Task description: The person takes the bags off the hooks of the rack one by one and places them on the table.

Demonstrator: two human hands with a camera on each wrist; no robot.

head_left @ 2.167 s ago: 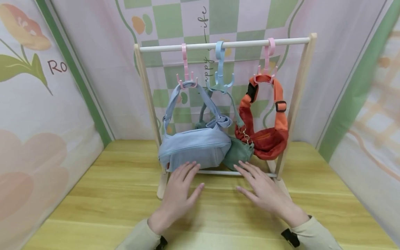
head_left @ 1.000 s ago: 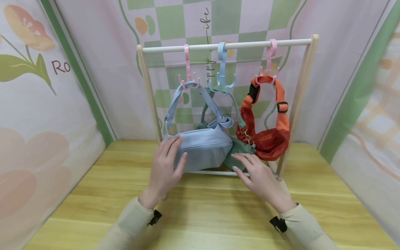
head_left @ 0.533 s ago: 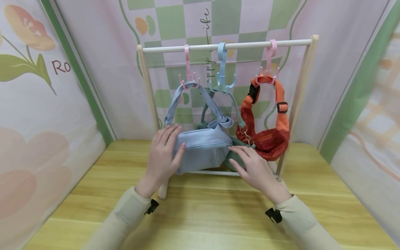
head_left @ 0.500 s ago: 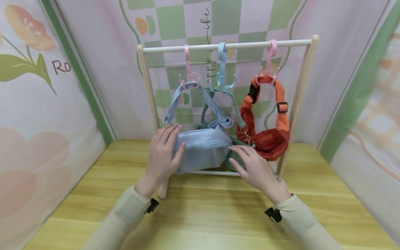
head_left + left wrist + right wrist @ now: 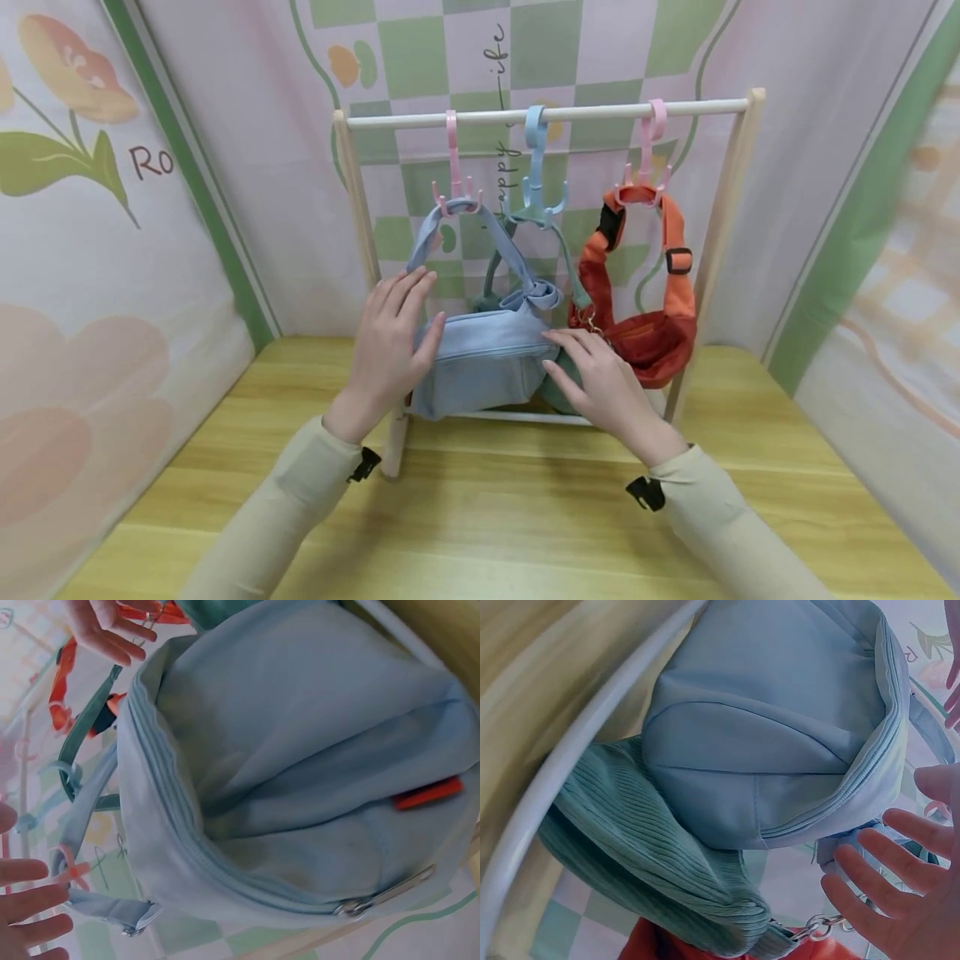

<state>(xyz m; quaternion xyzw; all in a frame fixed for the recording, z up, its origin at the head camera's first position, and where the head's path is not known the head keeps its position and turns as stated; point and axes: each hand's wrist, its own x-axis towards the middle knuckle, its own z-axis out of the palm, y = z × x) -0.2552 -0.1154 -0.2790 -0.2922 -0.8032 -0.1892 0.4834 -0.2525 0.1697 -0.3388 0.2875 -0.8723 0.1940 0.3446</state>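
A light blue shoulder bag [image 5: 480, 375] hangs by its strap from a pink hook [image 5: 454, 167] on the rack's left side. My left hand [image 5: 386, 337] is at the bag's left end, fingers extended and spread, near the lower strap. In the left wrist view a zipper pull [image 5: 397, 889] and a red tag [image 5: 427, 793] show on that end. My right hand [image 5: 600, 379] is by the bag's right end, fingers loosely extended, in front of a green corduroy bag [image 5: 652, 840]. Neither hand grips anything; contact with the blue bag cannot be told.
The wooden rack [image 5: 731, 225] has a white top bar [image 5: 600, 111] and a lower bar [image 5: 577, 742]. The green bag hangs from a blue hook [image 5: 534, 167], partly behind the blue bag. A red-orange bag [image 5: 660, 350] hangs from a pink hook [image 5: 647, 158]. Below is a wooden table [image 5: 510, 525].
My left hand has risen from in front of the blue bag to its left end near the strap. My right hand has moved up and left to its right end. The bags stay hanging.
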